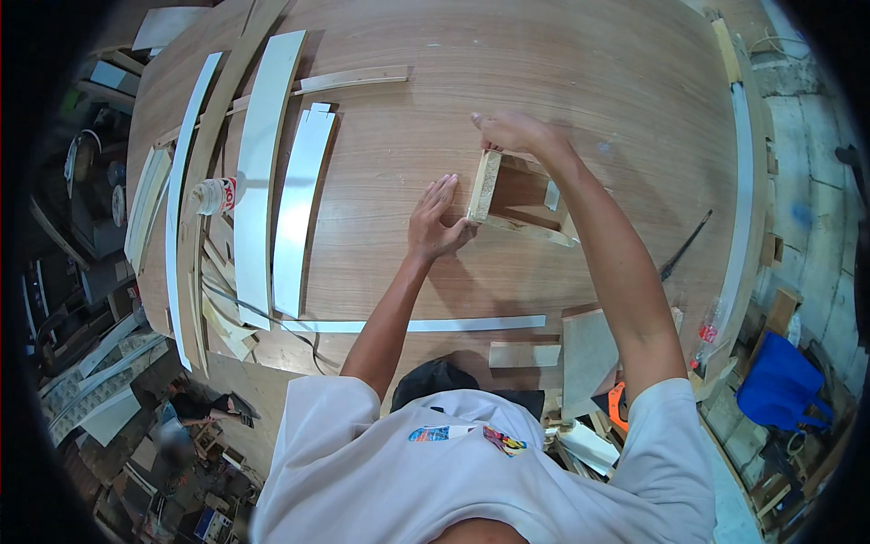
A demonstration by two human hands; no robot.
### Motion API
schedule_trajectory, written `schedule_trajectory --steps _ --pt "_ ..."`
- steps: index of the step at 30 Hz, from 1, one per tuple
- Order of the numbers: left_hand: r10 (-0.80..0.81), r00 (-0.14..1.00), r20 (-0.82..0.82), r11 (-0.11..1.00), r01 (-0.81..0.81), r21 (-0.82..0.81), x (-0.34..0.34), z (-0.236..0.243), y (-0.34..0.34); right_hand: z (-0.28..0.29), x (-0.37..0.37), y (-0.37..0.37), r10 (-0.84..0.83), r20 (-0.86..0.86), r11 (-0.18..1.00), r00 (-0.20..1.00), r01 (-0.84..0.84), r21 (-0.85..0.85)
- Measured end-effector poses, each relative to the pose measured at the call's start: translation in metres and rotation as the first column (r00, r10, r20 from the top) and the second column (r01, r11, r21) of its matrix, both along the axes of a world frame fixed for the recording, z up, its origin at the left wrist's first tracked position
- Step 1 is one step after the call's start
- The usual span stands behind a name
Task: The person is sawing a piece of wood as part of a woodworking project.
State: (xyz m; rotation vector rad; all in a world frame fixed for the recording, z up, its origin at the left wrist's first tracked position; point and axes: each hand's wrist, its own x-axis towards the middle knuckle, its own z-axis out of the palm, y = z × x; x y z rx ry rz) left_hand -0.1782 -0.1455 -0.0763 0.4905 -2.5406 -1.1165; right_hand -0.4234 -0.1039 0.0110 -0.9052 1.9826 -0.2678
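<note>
Both hands (437,220) (513,132) at wooden frame (485,185)

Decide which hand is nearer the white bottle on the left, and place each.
Left. The left hand is right of the white bottle, at the near corner of the wooden frame; the right hand is farther right, at its far corner.

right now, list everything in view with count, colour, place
wooden tabletop: 1, brown, centre
open wooden frame: 1, tan, centre
wide flat boards: 2, white, left
labelled bottle: 1, white, left
slim pointed tool: 1, black, right
curved tool handle: 1, orange, right
plastic bottle: 1, clear, right
moulded plastic item: 1, blue, right
other wood, clutter: uncounted, mixed, around
shirt: 1, white, bottom
left hand: 1, bare, frame's near corner
right hand: 1, bare, frame's far corner
</note>
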Motion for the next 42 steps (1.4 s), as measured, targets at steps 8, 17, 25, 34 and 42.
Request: schedule_trajectory --steps 8,17,25,34,42 --pt "-0.043 0.999 -0.009 0.997 0.042 -0.069 -0.001 -0.004 -0.001 0.011 -0.004 0.027 -0.130 -0.016 0.986 0.991 0.128 -0.110" --pt "0.058 0.997 0.041 0.988 -0.051 -0.145 0.053 -0.002 0.005 0.009 -0.058 0.189 -0.534 0.361 0.686 0.764 0.642 -0.344" --pt "-0.082 0.987 0.135 0.984 0.059 0.167 0.011 0.037 0.109 -0.051 0.011 0.233 -0.525 0.358 0.629 0.772 0.636 -0.447" --pt "-0.207 0.921 0.329 0.978 0.191 0.080 -0.053 0.031 0.134 -0.066 0.013 0.231 -0.478 0.377 0.588 0.793 0.608 -0.534" --pt "-0.206 0.881 0.425 0.945 0.066 0.322 -0.062 0.054 0.147 -0.052 0.018 0.236 -0.471 0.481 0.602 0.739 0.668 -0.436"
